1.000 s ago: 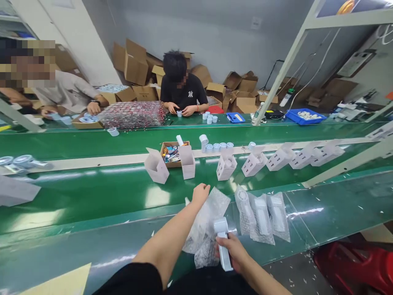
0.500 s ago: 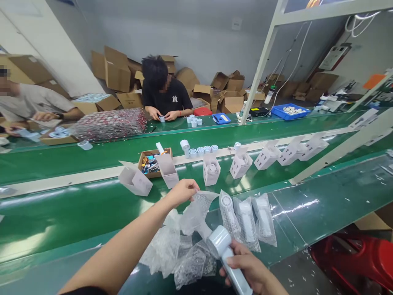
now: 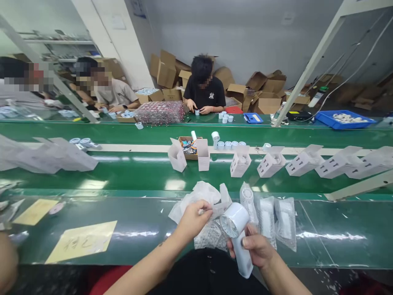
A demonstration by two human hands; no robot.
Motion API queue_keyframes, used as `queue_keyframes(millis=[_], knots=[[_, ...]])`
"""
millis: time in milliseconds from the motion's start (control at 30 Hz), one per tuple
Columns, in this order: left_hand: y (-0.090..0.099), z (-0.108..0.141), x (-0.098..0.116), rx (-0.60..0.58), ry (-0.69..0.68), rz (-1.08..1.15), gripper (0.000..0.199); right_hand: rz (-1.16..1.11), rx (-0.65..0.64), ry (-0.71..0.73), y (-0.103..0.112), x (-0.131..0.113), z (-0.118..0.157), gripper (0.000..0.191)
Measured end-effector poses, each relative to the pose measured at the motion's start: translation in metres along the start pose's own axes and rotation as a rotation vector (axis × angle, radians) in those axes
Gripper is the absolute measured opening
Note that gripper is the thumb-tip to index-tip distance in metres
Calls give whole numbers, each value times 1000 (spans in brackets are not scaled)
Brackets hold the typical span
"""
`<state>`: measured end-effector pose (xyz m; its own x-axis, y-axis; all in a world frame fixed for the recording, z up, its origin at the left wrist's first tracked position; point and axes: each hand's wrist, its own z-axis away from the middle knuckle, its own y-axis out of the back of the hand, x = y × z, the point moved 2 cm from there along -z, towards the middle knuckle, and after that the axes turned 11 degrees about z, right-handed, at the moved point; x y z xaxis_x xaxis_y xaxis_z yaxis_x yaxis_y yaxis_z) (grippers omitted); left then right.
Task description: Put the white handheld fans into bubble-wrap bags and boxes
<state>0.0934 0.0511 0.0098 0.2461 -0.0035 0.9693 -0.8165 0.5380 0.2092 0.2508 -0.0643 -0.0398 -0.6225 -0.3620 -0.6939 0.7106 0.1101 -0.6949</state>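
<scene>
My right hand [image 3: 258, 246] is wrapped round the handle of a light blue handheld fan [image 3: 235, 221], its round head tilted up and to the left. My left hand [image 3: 196, 217] is closed in a pinch on the edge of a clear bubble bag [image 3: 225, 196], just left of the fan head. Beneath and behind the left hand lies a loose pile of bubble bags [image 3: 211, 235]. To the right of the fan, several bagged fans [image 3: 267, 217] rest side by side on the green bench.
Open white boxes [image 3: 241, 162] stand in a row on the green conveyor [image 3: 141, 174]. Behind them are more fan heads [image 3: 229, 145] and a small carton of tools [image 3: 190, 147]. Yellow paper sheets [image 3: 82, 241] lie at left. Co-workers [image 3: 204, 90] sit across the line.
The view has swung left and levelled. My left hand has come down and nearer the fan, with the bag lowered. The fan has turned more upright in my right hand.
</scene>
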Motion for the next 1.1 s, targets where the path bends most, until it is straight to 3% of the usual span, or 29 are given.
queue_keyframes(millis=[67,133,233,333,400,500,633,733,833,1000,1100], knots=[[-2,8,-2,68,55,104,8,25,-20,-24,-10,0,4,42],[-10,15,-4,65,68,186,7,59,-10,-30,-21,-2,6,49],[-20,21,-11,75,80,320,6,125,88,-33,-32,-7,6,61],[-17,21,-20,283,87,463,15,231,226,-73,-32,-9,9,57],[-13,20,-21,381,32,445,18,319,289,-111,-29,-6,12,55],[-14,21,-14,335,-210,178,11,395,349,-156,-28,2,15,55],[-19,32,-5,134,-827,-316,15,316,431,-138,-29,6,18,60],[-15,41,-6,79,-1096,-529,21,231,466,-71,-29,4,22,59],[-10,47,0,91,-1168,-583,23,176,456,-19,-32,2,24,61],[-11,49,12,-76,-1232,-658,18,106,443,-36,-40,1,26,70],[-12,39,3,27,-1157,-733,15,131,533,3,-39,2,27,64]])
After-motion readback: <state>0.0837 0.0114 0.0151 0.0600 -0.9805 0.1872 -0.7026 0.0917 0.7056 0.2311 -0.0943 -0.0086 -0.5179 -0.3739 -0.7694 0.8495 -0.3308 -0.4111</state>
